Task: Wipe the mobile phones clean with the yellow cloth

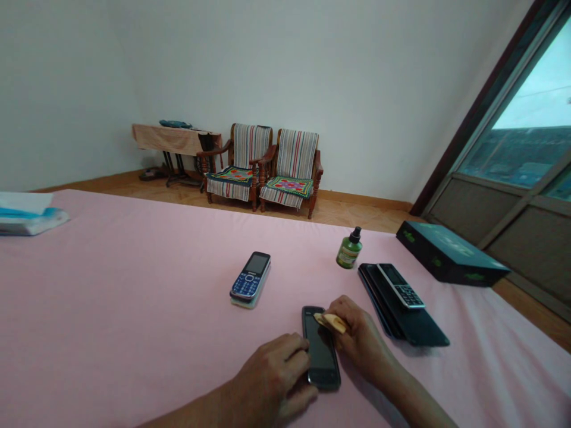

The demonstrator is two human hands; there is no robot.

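A black smartphone (322,356) lies face up on the pink tablecloth, directly before me. My left hand (281,371) steadies it by the left edge, fingers curled against its side. In my right hand (357,333) is a small folded yellow cloth (334,322), pinched between the fingers and pressed on the upper part of the screen. Left of the hands, a blue keypad phone (251,276) rests on top of another light-coloured phone or case. To the right, a keypad phone with a silver edge (401,288) lies on a stack of dark flat devices (417,330).
A green spray bottle (348,248) with a black top stands beyond the stack. Behind it at the right is a dark box (450,249). A white and blue packet (29,217) sits at the far left. Two wooden chairs (289,160) stand by the wall.
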